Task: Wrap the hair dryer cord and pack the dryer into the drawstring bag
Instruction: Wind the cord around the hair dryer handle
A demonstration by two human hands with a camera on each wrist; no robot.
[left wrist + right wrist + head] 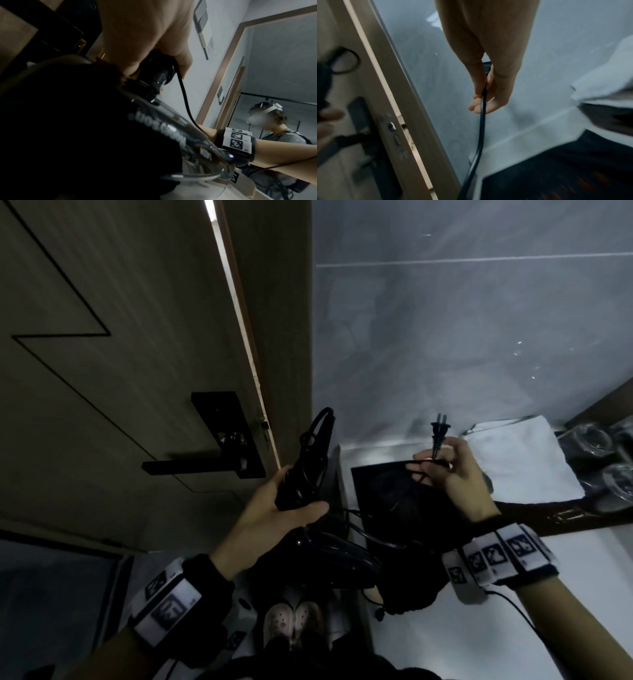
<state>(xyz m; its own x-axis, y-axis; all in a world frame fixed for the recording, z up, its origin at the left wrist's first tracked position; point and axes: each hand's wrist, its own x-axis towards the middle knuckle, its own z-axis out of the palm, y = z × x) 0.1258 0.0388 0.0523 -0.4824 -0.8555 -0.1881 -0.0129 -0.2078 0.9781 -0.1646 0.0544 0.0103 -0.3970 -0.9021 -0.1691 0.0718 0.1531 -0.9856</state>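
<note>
My left hand (298,493) grips the handle of the black hair dryer (334,553), whose barrel points down toward me. Several loops of its cord (317,436) lie wound along the handle and stick up past my fingers. To the right, my right hand (433,461) pinches the cord just below the two-pin plug (439,429), which points upward. The wrist views show the glossy dryer body (163,129) and the cord (482,128) hanging slack from my right fingers (477,94). The black drawstring bag (390,494) lies on the counter under my right hand, part of it hanging over the front edge.
A wooden door with a black lever handle (205,460) stands close on the left. A white towel (527,463) and glass tumblers (591,440) sit on the counter at the right. Grey tiled wall lies behind. A mirror (278,67) reflects a person.
</note>
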